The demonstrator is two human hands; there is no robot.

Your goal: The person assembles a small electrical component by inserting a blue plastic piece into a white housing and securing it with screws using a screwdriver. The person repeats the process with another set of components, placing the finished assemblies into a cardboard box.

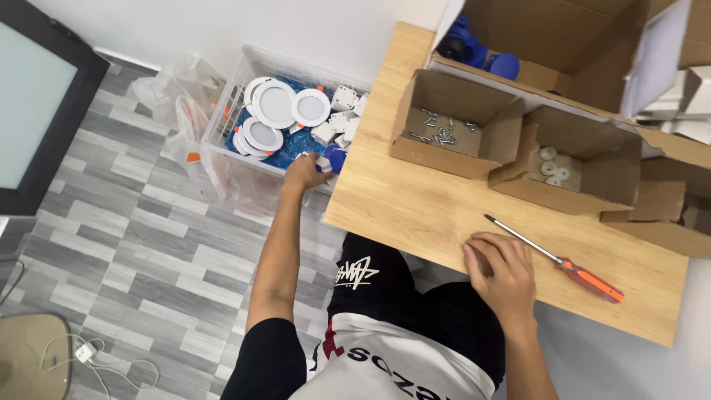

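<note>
Two hands were in view: the left hand (305, 172) and the right hand (498, 272). One orange-handled screwdriver (557, 260) lay on the surface (415, 215). Three small open cardboard boxes stood there: one with screws (453, 124), one with white round parts (569, 159), and a third (666, 211) cut off at the picture's edge. The screws were too small to count; about four white parts showed. One clear plastic crate (244, 70) on the floor held about five round white light fittings (274, 104).

Person's wearing a black short-sleeve shirt (270, 363) with a white-and-red front panel, plus black shorts (385, 289) with a white graffiti-style print.
</note>
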